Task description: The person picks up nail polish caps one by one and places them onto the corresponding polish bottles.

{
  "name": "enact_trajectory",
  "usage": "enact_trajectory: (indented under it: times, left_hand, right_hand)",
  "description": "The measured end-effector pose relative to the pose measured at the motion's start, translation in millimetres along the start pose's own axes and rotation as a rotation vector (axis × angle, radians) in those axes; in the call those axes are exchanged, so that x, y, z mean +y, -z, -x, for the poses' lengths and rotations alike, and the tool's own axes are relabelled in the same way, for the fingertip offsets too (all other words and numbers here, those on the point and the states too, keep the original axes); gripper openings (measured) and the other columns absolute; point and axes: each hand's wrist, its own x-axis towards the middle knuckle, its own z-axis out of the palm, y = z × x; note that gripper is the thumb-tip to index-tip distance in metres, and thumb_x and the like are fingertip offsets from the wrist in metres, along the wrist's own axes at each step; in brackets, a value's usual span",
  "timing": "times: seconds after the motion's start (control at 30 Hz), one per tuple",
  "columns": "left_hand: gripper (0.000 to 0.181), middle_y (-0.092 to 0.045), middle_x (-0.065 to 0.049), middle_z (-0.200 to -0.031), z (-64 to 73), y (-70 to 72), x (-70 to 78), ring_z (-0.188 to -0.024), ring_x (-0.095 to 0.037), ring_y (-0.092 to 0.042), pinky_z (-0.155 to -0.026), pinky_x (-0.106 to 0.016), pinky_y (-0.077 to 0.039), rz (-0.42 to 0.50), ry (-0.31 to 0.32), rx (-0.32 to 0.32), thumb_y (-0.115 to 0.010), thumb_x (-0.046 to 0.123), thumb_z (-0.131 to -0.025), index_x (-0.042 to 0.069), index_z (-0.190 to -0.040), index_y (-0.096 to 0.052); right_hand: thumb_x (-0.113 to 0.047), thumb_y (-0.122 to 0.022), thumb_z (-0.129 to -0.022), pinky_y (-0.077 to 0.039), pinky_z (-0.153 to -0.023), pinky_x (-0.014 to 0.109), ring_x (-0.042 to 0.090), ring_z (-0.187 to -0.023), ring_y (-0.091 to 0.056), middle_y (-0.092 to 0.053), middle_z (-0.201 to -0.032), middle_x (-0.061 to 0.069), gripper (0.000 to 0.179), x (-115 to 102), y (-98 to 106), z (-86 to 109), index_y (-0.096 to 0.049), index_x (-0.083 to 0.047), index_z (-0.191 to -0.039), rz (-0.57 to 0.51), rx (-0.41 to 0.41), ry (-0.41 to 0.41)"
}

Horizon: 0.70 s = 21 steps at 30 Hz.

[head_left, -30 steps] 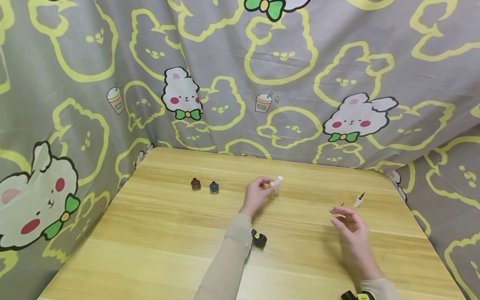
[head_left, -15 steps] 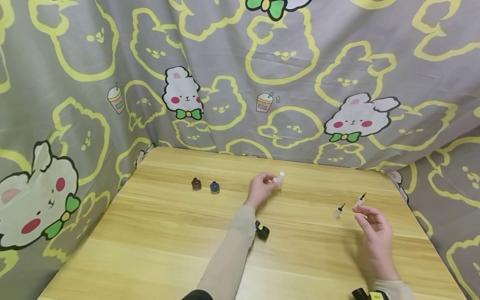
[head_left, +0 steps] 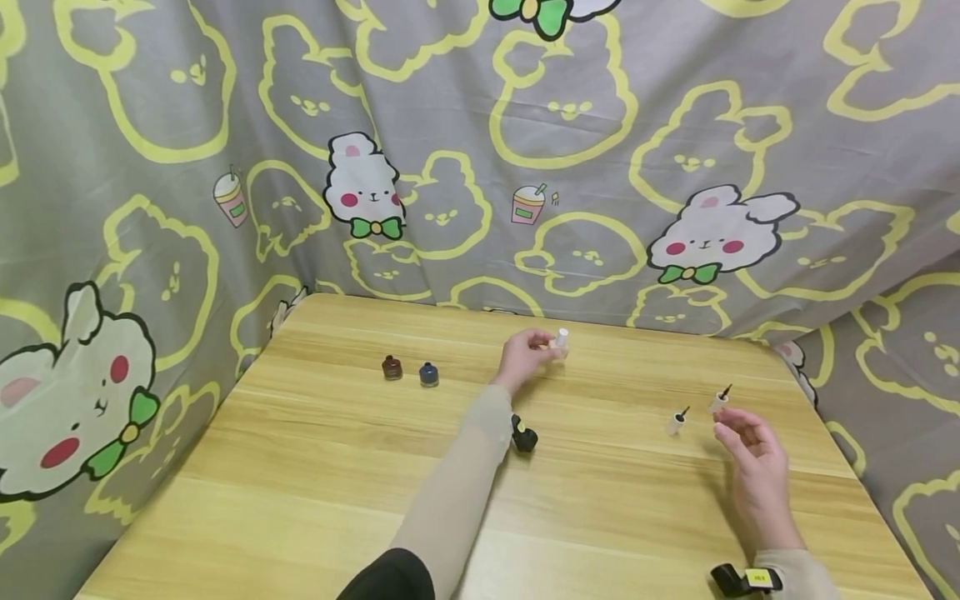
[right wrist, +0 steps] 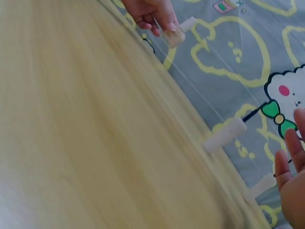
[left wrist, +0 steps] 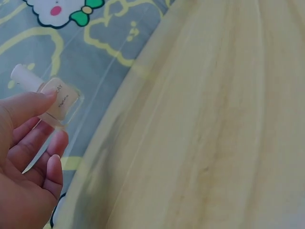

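Nail polish bottle (left wrist: 66, 101), lettering partly covered, clamped at far centre between thumb and fingers of the left hand (head_left: 523, 354)

At near right, the right hand (head_left: 759, 467) is held with fingers bent loosely apart, cut off in its wrist view. Beyond, a smooth cylindrical cap (head_left: 677, 425) and second cap (head_left: 718, 403) are stood brush-up; contact with the latter cannot be told. At left, a squat glass blue bottle (head_left: 428, 376) and brown bottle (head_left: 392, 370) are seen.

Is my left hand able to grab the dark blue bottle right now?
Probably not without letting go: your left hand pinches the white-capped bottle, though nothing visible blocks the way to the dark blue bottle.
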Motion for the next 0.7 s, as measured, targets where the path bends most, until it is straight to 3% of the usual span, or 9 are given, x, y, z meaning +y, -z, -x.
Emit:
enact_trajectory:
  times: [0.43,0.7]
  left_hand:
    - [0.026,-0.073,-0.006,-0.105,-20.5,-1.2,-9.5,-0.092,-0.014,-0.064,-0.078,-0.021,-0.051,-0.131,0.004,-0.076,-0.079,0.017,-0.081,0.009,-0.104,-0.070]
    - [0.028,-0.073,-0.007,-0.103,-23.8,-2.0,-9.3,-0.092,-0.015,-0.065,-0.082,-0.023,-0.051,-0.153,0.023,-0.099,-0.080,0.017,-0.080,0.008,-0.104,-0.071]
  right_hand:
    - [0.015,-0.057,-0.088,-0.050,-0.082,0.013,0.006,-0.103,-0.061,-0.068,-0.109,-0.006,0.034,18,12,-9.2,-0.058,0.000,-0.119,0.164,-0.148,-0.119]
    - [0.008,-0.061,-0.090,-0.047,-0.085,0.009,-0.001,-0.099,-0.063,-0.066,-0.110,-0.014,0.037,23,14,-12.0,-0.058,-0.004,-0.124,0.256,-0.217,-0.208]
